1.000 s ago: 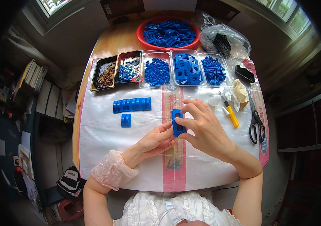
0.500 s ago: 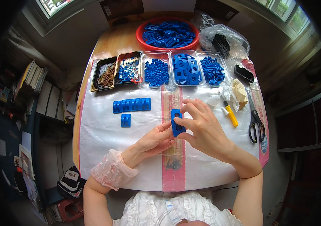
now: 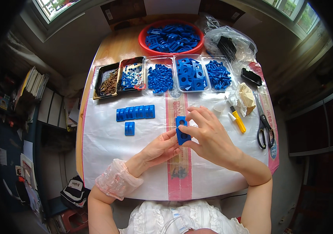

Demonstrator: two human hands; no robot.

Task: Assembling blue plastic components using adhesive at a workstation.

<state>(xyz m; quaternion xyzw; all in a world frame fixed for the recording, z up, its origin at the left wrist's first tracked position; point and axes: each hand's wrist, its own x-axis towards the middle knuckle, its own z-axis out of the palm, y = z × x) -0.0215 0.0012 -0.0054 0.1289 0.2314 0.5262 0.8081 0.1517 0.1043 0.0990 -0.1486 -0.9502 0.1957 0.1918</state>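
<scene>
Over the middle of the table I hold a blue plastic plate with two round holes [image 3: 182,137]. My left hand [image 3: 159,149] is closed on its left edge, thumb on top and fingers beneath. From the right, my right hand [image 3: 214,137] pinches the same plate, with its thumb at the lower end and fingers across the upper part. The fingertips partly hide the plate. To the left of my hands lies a row of blue ridged blocks [image 3: 135,112], and a single similar block [image 3: 129,128] sits just below it.
Beyond stand trays of brass-coloured screws [image 3: 108,82], small nuts [image 3: 132,76], blue pegs [image 3: 160,78], holed plates [image 3: 191,74] and more blue pegs [image 3: 218,75]. A red basin [image 3: 142,42] holds blue parts. On the right are a yellow-handled screwdriver [image 3: 239,122], scissors [image 3: 265,130] and crumpled paper [image 3: 247,97].
The whole view has shifted slightly. Both hands keep nearly the same hold on the blue plate, with only small finger movement.
</scene>
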